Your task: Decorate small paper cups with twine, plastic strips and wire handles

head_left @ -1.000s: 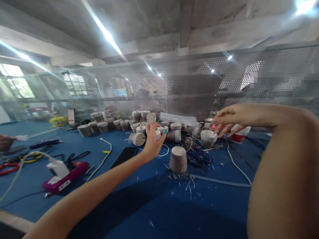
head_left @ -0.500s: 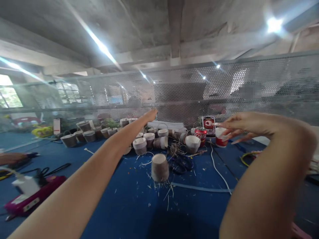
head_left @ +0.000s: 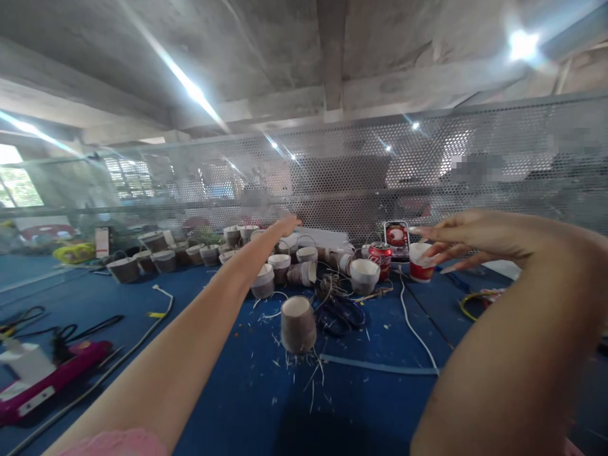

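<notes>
My left hand (head_left: 287, 224) is stretched far over the table, above and beyond a cluster of small fibre-covered buckets. Its fingers are mostly hidden, so a hold does not show. On the right, my right hand (head_left: 458, 237) is open, fingers spread apart beside a red and white paper cup (head_left: 420, 267); whether they touch it I cannot tell. Closest to me stands a brown bucket (head_left: 298, 326), narrower at its top, with loose fibres at its base. Blue-handled scissors (head_left: 341, 315) lie to its right, and a white-rimmed bucket (head_left: 365, 278) stands behind them.
A red drink can (head_left: 380, 259) stands before a propped phone (head_left: 396, 237). A purple power strip (head_left: 57, 377) and grey cable lie at left. More buckets (head_left: 124, 269) line the back left. A white cable (head_left: 415, 313) crosses the right, and a perforated metal screen (head_left: 342, 171) rises behind.
My view has shifted slightly, so the table things sit a little further left. A person's hand at the far left has gone out of view. Both my hands stay in nearly the same places.
</notes>
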`<state>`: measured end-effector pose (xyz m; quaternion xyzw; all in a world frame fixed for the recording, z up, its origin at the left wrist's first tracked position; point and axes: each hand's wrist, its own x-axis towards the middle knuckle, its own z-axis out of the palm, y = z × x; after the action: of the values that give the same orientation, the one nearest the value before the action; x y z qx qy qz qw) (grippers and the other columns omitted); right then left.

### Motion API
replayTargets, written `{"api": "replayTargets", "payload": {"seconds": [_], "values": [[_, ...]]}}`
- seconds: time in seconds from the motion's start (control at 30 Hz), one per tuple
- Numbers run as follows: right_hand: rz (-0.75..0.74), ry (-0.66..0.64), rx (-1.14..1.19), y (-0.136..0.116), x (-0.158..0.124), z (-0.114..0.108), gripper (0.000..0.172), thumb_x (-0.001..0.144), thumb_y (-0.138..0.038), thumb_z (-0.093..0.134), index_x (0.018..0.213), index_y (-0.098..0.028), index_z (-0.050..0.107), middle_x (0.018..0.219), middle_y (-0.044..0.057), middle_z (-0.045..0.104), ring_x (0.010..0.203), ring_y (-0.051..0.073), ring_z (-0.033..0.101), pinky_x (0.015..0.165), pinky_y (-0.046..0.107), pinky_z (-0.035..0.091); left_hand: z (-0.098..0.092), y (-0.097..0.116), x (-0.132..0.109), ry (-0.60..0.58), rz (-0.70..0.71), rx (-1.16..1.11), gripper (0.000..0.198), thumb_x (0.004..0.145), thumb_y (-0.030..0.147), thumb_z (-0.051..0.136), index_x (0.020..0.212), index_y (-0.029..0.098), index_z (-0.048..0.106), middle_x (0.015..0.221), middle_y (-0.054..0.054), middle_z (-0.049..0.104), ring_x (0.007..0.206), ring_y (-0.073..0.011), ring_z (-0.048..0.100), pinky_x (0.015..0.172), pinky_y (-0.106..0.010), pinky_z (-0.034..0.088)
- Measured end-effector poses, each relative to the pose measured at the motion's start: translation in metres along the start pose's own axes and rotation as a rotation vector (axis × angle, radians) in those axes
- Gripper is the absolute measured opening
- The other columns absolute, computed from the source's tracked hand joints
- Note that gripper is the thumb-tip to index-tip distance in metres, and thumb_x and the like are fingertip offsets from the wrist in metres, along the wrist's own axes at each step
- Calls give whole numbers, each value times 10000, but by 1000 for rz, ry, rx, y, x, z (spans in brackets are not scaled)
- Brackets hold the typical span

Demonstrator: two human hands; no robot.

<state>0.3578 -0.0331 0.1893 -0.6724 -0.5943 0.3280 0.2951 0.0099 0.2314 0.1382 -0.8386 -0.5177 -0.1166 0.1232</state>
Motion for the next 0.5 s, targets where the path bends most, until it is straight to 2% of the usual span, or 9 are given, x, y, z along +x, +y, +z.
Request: {"api": "replayTargets", "payload": {"seconds": [0.03, 0.1, 0.17, 0.23, 0.27, 0.3, 0.37, 0.43, 0.5], "values": [[12, 1, -10, -2, -1, 1, 336, 711, -515, 593, 808, -195, 619, 911, 119, 694, 864, 217, 650, 750, 334, 550, -5, -1, 1, 40, -9, 6, 307, 850, 305, 488, 1118, 158, 514, 1137, -90, 532, 967, -189, 547, 813, -397, 473], [30, 0, -26, -6, -1, 3, 319, 723, -506, 584, 811, -202, 622, 902, 117, 696, 848, 217, 654, 732, 327, 553, -20, -2, 1, 142, -39, 9, 247, 839, 144, 446, 1051, 155, 573, 1141, -109, 515, 1034, -217, 505, 869, -364, 417], [32, -4, -28, -9, 1, 6, 321, 715, -510, 590, 819, -209, 622, 899, 123, 696, 836, 222, 657, 708, 326, 556, -36, -2, -1, 250, -84, 9, 347, 815, 55, 370, 1088, 152, 562, 1147, -123, 496, 1082, -242, 466, 883, -367, 381], [15, -6, -31, -11, 6, 9, 346, 684, -525, 612, 823, -208, 622, 906, 137, 692, 829, 233, 657, 684, 334, 559, -49, 0, -5, 358, -137, -12, 408, 801, 35, 339, 1136, 165, 532, 1153, -118, 493, 1084, -235, 463, 874, -349, 370], [5, -12, -45, -12, 10, 12, 366, 664, -534, 625, 822, -204, 622, 913, 145, 689, 831, 240, 656, 679, 340, 559, -54, 0, -7, 466, -185, -132, 383, 787, 43, 364, 1091, 166, 561, 1122, -107, 519, 1046, -226, 489, 858, -329, 373], [-14, -24, -61, -13, 14, 15, 387, 645, -547, 634, 819, -201, 622, 917, 148, 688, 830, 242, 656, 677, 342, 558, -57, 1, -10, 552, -247, -261, 342, 767, 45, 396, 1022, 163, 593, 1074, -97, 551, 1016, -221, 506, 847, -318, 374], [-53, -105, -96, -17, 23, 22, 423, 636, -571, 627, 819, -190, 619, 931, 144, 686, 828, 233, 655, 687, 334, 553, -61, 3, -16, 593, -303, -313, 279, 734, 38, 432, 905, 152, 620, 943, -82, 606, 963, -218, 533, 829, -315, 383], [-79, -207, -115, -21, 30, 29, 451, 640, -593, 609, 835, -186, 614, 939, 133, 686, 809, 216, 658, 679, 318, 549, -62, 5, -21, 659, -367, -359, 289, 731, 25, 423, 911, 152, 611, 895, -75, 624, 943, -215, 550, 820, -321, 386], [-90, -237, -145, -23, 34, 33, 467, 628, -599, 614, 839, -182, 611, 944, 128, 684, 800, 214, 657, 656, 313, 546, -65, 6, -23, 745, -444, -420, 309, 754, 20, 393, 960, 142, 586, 917, -90, 625, 959, -219, 554, 817, -330, 390]]}}
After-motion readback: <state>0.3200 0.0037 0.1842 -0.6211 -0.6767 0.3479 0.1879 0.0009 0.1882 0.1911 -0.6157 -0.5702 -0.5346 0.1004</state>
